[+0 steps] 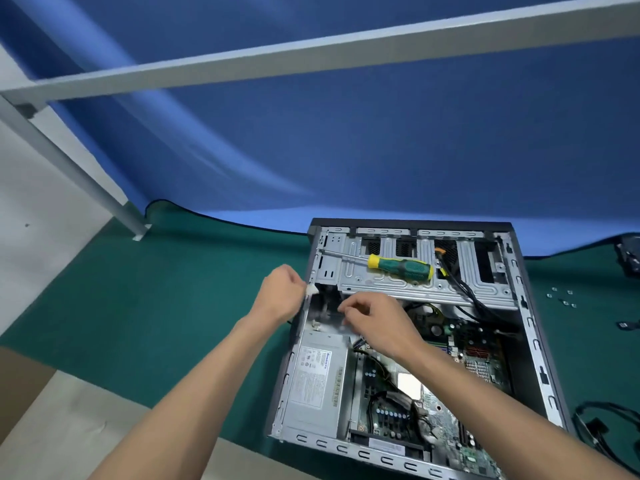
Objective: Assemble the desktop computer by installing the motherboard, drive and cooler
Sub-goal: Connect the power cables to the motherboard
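Note:
An open desktop case (526, 299) lies on its side on a green mat. The motherboard (481, 362) sits inside, with a bare processor (410, 384) and a grey power supply (317, 379) to its left. My left hand (282, 294) is at the case's left wall, fingers curled, pinching a small white connector (311, 290). My right hand (377, 322) reaches into the gap under the drive cage (408, 282), fingers curled down; what it holds is hidden. A green and yellow screwdriver (400, 266) lies on the cage.
Loose screws (562, 297) lie on the green mat (173, 306) right of the case. Black cables (602, 431) lie at the lower right, and a dark part (628, 258) is at the right edge. A blue cloth hangs behind, and a grey frame leg (131, 216) stands at the left.

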`<state>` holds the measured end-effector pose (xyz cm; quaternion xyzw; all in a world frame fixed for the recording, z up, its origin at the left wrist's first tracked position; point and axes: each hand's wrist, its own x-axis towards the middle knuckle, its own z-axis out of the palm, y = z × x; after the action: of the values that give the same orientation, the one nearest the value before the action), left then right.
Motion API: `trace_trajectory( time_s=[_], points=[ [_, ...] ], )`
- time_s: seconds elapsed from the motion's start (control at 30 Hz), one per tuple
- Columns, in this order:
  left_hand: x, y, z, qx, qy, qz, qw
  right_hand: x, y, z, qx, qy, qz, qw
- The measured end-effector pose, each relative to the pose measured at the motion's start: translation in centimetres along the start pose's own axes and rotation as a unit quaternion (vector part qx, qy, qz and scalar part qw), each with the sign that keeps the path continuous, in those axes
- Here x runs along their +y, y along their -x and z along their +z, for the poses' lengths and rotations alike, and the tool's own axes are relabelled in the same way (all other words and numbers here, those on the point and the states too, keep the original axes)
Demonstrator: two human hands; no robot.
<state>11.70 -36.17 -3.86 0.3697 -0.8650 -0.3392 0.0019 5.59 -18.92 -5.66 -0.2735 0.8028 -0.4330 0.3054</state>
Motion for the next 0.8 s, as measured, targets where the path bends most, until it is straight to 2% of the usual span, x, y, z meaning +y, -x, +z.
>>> trace_trajectory(
  time_s=[0.13,0.27,0.4,0.53,0.67,0.73,0.8],
  points=[
    [-1.5,-0.2,-0.1,0.025,-0.089,0.032,0.995,-0.8,-0.2,0.1,-0.019,-0.024,0.0,1.0],
    [-4.6,-1.2,-0.9,0.06,-0.122,-0.02,0.991,0.0,-0.3,0.9,-0.044,0.067,-0.006,0.997],
    [-5.0,-1.2,1.2,0.071,0.101,-0.07,0.99,0.0,-1.0,4.2,-0.014,0.203,-0.052,0.978],
    [-5.4,-1.6,2.7,0.056,0.216,-0.078,0.972,-1.6,-2.9,8.0,-0.037,0.25,0.027,0.967],
    [-6.9,-2.4,2.8,0.034,0.142,-0.075,0.986,-3.0,-5.2,9.0,-0.033,0.262,0.08,0.961],
    [-8.6,-2.9,3.1,-0.012,0.081,-0.069,0.994,-3.1,-5.6,9.0,-0.016,0.261,0.082,0.962],
    [-10.2,-3.1,3.3,-0.052,0.061,-0.101,0.992,-3.3,-5.5,9.0,0.003,0.259,0.087,0.962]
  ],
)
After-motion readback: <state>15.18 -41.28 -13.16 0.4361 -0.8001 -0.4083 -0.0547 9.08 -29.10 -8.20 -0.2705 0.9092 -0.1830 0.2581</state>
